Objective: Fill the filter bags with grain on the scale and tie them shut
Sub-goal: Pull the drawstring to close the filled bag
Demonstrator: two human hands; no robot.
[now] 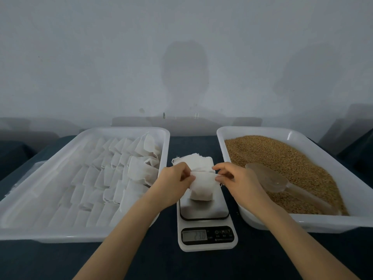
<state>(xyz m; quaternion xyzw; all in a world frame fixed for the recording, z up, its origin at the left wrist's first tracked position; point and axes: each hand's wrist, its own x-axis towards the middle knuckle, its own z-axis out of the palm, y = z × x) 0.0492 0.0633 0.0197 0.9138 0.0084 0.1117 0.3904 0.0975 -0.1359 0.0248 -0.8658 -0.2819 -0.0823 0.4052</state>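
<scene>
Dark blue worktop [201, 265], pale wall behind. On the scale [203, 212] sits a plump white filter bag [201, 187], full at the bottom, crumpled at the neck. The left hand [173, 182] and right hand [236, 178] each pinch one side of its mouth.

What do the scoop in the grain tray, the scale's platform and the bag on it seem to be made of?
Scoop: probably clear plastic; grain shows through it.
Scale platform: apparently brushed metal, dull grey sheen.
Bag: thin white fabric or filter paper, matte, softly creased.
</scene>
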